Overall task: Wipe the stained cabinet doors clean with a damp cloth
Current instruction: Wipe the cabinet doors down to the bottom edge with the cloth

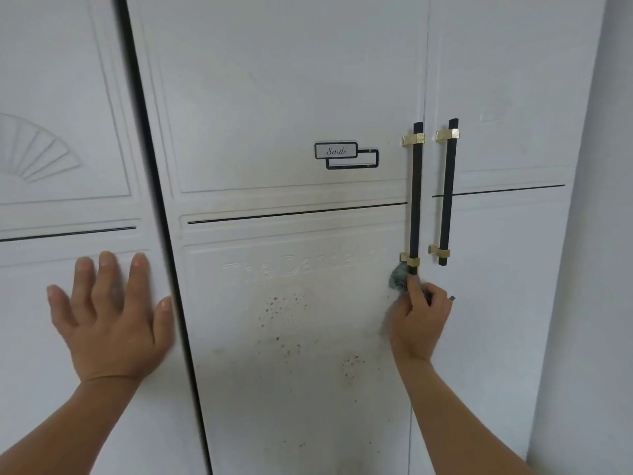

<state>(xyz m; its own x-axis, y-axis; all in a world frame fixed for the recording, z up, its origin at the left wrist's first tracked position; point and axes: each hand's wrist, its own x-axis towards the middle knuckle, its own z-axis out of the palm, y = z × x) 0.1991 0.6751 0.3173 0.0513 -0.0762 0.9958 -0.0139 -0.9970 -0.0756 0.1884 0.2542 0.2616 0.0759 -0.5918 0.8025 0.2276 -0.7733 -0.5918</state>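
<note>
Three doors are standing side by side: the left door [51, 80], the middle door [274, 97] at its three o'clock across a gap [150, 200], and the right door [513, 80] beyond, with a wall [599, 234] at its three o'clock. The left handle [416, 193] is hanging upright on the middle door, and the right handle [448, 192] is just beside it on the right door. A label [346, 155] is sitting at ten o'clock from the left handle, and stains [284, 310] are lying at eight o'clock. The left hand [113, 320] is lying flat on the left door, at nine o'clock from the stains. The right hand [419, 323], at their three o'clock, is holding a cloth [399, 276] against the middle door just under the left handle, the cloth at the hand's eleven o'clock.
</note>
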